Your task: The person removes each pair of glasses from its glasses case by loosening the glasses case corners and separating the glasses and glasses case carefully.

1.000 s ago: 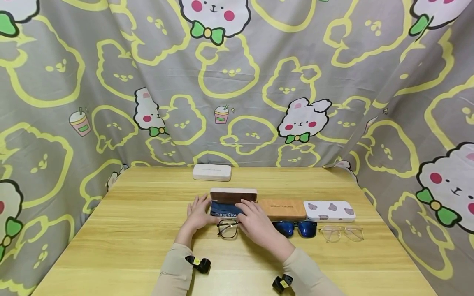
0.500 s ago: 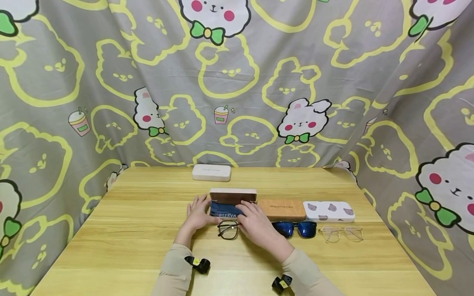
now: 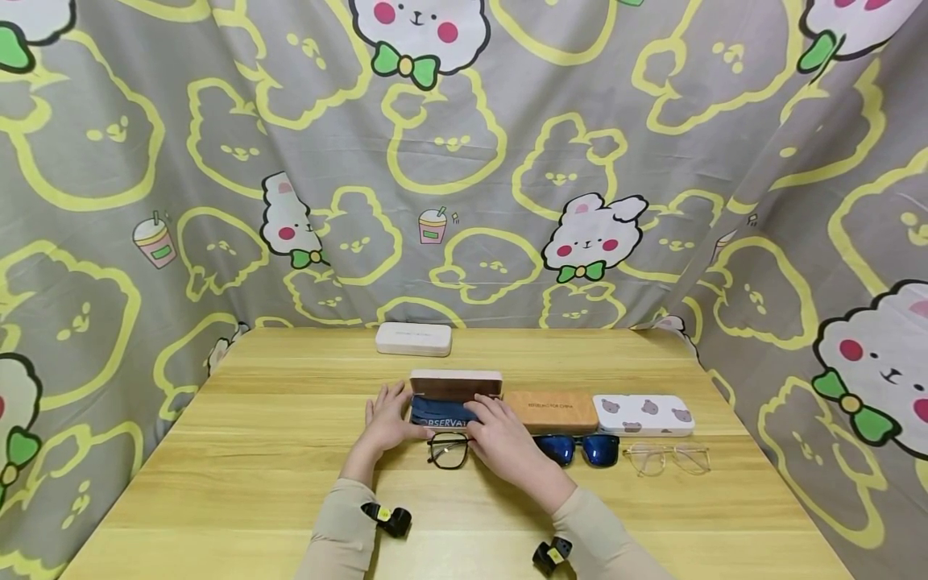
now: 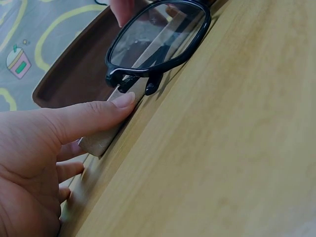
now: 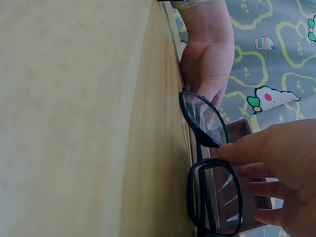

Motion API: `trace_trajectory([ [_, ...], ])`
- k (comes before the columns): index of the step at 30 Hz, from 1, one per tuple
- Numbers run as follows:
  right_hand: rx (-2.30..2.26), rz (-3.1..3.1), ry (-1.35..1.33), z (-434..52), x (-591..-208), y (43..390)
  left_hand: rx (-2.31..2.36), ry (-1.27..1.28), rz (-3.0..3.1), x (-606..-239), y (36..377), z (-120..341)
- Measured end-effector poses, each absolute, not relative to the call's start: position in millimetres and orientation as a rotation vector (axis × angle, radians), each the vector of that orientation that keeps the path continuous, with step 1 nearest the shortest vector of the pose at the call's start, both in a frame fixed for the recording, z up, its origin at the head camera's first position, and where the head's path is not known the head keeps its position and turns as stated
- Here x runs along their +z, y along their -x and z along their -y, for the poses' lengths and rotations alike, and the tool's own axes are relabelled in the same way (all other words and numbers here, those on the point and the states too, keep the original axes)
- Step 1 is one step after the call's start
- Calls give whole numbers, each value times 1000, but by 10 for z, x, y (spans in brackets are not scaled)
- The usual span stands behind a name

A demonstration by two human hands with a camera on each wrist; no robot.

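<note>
An eyeglass case [image 3: 457,384] stands with its lid up at mid-table, a folded dark blue cloth [image 3: 439,411] with white lettering inside it. My left hand [image 3: 390,420] grips the case's left end, thumb [image 4: 111,112] along the front edge and fingers behind. My right hand [image 3: 505,441] reaches over the right half, fingers spread over the cloth. Black-framed glasses [image 3: 449,468] stand in front of the case, their right part hidden behind the right hand in the head view. In the right wrist view the right thumb [image 5: 247,148] is right at the bridge of the glasses [image 5: 197,133].
To the right lie an orange-brown glasses case [image 3: 553,412] and a white bear-print case [image 3: 644,414]. Blue-lensed sunglasses [image 3: 600,451] and clear-lensed glasses [image 3: 673,461] sit in front of them. A closed white case [image 3: 413,339] lies near the back edge, before a patterned curtain [image 3: 464,161].
The right hand and the black-framed glasses have shifted very slightly to the right, and a little more of the cloth's lettering shows. The left hand stays on the case.
</note>
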State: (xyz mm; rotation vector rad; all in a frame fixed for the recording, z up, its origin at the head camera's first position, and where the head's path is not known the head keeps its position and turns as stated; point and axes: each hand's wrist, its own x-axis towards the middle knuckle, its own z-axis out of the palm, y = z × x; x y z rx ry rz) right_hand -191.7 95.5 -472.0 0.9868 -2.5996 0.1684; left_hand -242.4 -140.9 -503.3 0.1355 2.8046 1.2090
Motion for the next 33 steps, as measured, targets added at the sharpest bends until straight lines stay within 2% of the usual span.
trace_trajectory([
  [33,154,2630,-980,-991,-4767,1958,1218,-136,-2786,-5036,2416,1416],
])
